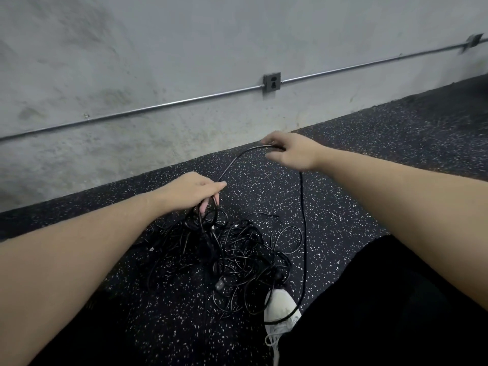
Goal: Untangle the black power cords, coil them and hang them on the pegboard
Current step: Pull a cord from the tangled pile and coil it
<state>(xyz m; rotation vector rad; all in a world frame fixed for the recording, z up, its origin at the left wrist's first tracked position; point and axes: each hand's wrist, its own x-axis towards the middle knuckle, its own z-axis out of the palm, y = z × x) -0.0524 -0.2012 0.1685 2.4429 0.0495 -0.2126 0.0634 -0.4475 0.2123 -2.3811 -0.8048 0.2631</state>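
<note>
Tangle of black power cords (pixel 227 249) heaped on speckled rubber floor (pixel 343 196), just ahead of white sneaker (pixel 280 305). Left hand (pixel 192 191) curled around several strands at top of heap, lifting them. Right hand (pixel 293 151) pinching single cord (pixel 303 220), raised clear of pile; cord arcs between both hands and trails down past sneaker. Wall outlet (pixel 272 81) on conduit (pixel 158 105) behind.
</note>
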